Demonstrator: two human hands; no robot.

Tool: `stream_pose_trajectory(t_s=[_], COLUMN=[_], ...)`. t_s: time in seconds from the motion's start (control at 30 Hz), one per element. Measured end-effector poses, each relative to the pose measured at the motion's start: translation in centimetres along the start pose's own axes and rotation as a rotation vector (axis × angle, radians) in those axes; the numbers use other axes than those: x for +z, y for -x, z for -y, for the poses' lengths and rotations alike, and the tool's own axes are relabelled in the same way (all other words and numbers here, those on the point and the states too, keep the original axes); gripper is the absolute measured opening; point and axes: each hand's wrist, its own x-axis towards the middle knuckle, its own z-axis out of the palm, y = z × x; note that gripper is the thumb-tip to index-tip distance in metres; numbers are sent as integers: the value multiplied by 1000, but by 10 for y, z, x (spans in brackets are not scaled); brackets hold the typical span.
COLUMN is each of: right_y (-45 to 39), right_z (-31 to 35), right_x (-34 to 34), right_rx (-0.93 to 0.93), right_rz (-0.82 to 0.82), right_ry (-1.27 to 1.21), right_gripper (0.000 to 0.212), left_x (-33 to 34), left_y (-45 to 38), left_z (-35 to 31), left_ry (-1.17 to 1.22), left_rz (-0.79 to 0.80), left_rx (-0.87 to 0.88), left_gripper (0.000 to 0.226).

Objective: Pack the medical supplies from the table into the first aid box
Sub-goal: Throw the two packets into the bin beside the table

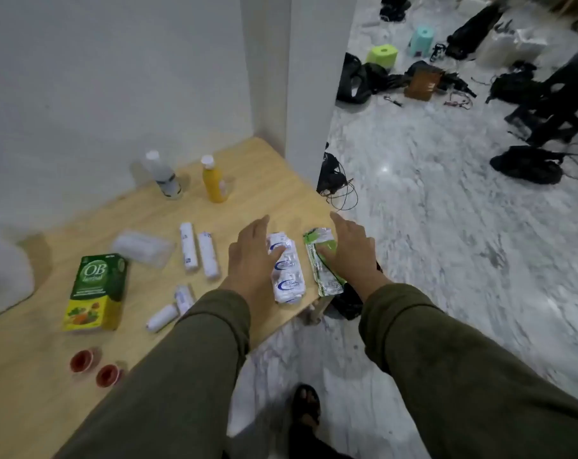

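Observation:
A wooden table [261, 180] carries the supplies. My left hand [253, 256] lies with spread fingers on the left edge of a white-and-blue blister strip [289, 279]. My right hand [350, 250] rests open on a green-and-silver blister strip [317, 240] near the table's right edge. To the left lie white bandage rolls [188, 250], [208, 255], [163, 316], a green-and-yellow OB box [97, 293], a clear plastic case [142, 248], two small red cups [81, 360], [107, 376], a clear bottle [163, 175] and a yellow bottle [214, 180]. A white object [3, 276] sits at the far left, only partly seen.
White walls [115, 77] back the table, and a white pillar [314, 87] stands at its far right corner. The marble floor [446, 226] holds black bags, cables and coloured rolls farther off. My sandalled foot [306, 405] is below the table's edge.

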Motion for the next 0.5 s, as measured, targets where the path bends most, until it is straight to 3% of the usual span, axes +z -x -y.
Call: stream_pose_trajectory(t_s=[0.13,0.3,0.5], right_y=[-17,-33,-39], right_z=[-11,-17,-20], right_x=[6,12,14], right_rx=[16,12,8], right_rz=[68,90,157], right_ry=[13,-25,-214], right_gripper=[80,89,88], left_x=[11,16,13], left_y=[-8,-17,-21], left_z=[4,4,-5], left_ry=[-9,0,110], left_rz=[31,16,-4], left_rx=[-130,-168,-161], left_gripper=[81,90,74])
